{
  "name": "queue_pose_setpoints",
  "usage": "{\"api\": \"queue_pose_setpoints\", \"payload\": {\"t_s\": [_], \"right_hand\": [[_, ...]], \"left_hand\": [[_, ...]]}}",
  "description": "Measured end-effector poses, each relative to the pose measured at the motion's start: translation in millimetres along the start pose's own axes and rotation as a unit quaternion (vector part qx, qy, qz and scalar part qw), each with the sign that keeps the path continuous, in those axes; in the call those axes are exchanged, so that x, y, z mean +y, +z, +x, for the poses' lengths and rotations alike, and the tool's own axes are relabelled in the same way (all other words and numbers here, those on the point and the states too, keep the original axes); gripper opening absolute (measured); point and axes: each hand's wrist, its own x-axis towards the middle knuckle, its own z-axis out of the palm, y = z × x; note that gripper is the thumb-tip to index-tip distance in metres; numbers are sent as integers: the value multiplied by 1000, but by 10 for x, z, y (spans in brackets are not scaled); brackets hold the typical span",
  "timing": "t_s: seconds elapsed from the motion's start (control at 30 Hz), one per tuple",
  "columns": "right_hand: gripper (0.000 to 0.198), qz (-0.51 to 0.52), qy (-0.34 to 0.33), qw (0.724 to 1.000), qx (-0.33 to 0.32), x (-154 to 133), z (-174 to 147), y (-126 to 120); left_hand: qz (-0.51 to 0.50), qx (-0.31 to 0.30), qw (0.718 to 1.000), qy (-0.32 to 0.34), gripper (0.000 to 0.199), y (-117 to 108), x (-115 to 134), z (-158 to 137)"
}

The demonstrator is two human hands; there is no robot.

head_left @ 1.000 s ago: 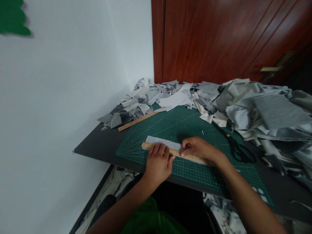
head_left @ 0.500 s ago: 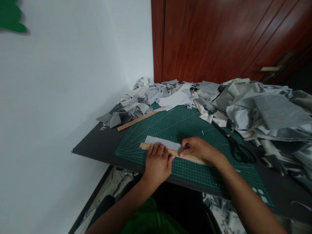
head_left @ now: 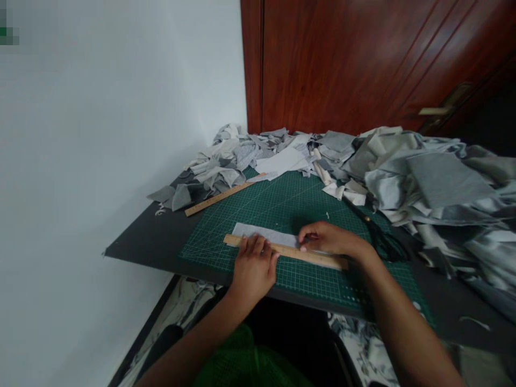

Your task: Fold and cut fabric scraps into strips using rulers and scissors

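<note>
A wooden ruler (head_left: 308,255) lies across a narrow strip of light grey fabric (head_left: 281,236) on a green cutting mat (head_left: 278,204). My left hand (head_left: 253,267) rests flat on the ruler's left part, its fingers extended and pressing down. Over the fabric's right part, my right hand (head_left: 328,238) touches down at the ruler's upper edge with curled fingers, thumb and forefinger close together. Whatever sits in that pinch is too small or hidden to make out. Part of the strip shows above the ruler; the right hand covers some of it.
Black-handled scissors (head_left: 381,239) lie right of my right hand. A second wooden ruler (head_left: 220,198) lies at the mat's far left edge. Heaps of grey and white fabric scraps (head_left: 439,177) line the back and right of the table, before a wooden door (head_left: 342,64).
The view has shifted slightly, moving the scene left. My right hand has lifted off the ruler's right part, uncovering its end. My left hand stays pressed on the ruler.
</note>
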Motion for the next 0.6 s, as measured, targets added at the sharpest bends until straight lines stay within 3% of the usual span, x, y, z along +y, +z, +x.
{"api": "queue_pose_setpoints", "payload": {"t_s": [0.17, 0.6], "right_hand": [[16, 18, 19, 1000, -4, 38, -8, -93], [16, -10, -4, 1000, -6, 73, 16, -140]], "left_hand": [[-11, 17, 1000, 13, 23, 27, -52, 38], [-7, 20, 999, 32, 25, 11, -67, 88]]}}
